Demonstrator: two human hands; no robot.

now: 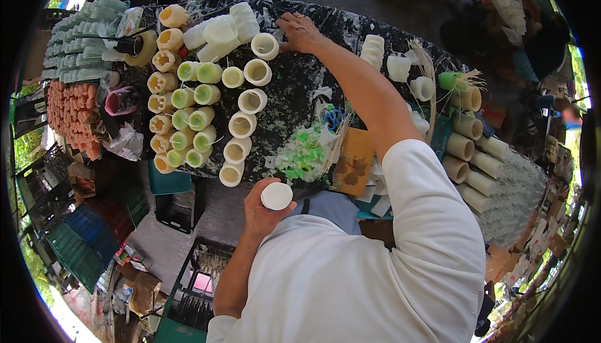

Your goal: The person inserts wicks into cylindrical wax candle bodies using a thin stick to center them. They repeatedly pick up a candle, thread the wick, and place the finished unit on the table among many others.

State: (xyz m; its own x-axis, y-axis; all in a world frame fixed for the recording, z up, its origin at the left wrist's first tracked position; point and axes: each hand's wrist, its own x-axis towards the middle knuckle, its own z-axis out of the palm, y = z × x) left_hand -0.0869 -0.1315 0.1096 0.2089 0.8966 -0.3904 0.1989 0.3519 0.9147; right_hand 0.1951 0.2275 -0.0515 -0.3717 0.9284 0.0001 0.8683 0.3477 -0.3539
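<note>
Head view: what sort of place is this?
Probably a small candle-making workshop, though I can't be certain. Rows of waxy-looking, string-trailing green cups, a column of hollow cream cups and a heap of green and white shavings on the worktable suggest it.

An open lane of black tabletop (pixel 288 95) runs between the column of hollow cream cylinders (pixel 243 125) and the right forearm (pixel 369 92). The right hand (pixel 300 33) occupies its far end; a heap of green and white shavings (pixel 304 150) obstructs the near end. The left hand (pixel 255 210), gripping a white cylinder (pixel 276 196), sits just before the column. Closely spaced, the column hems in the pale-green cylinders (pixel 201 119).
</note>
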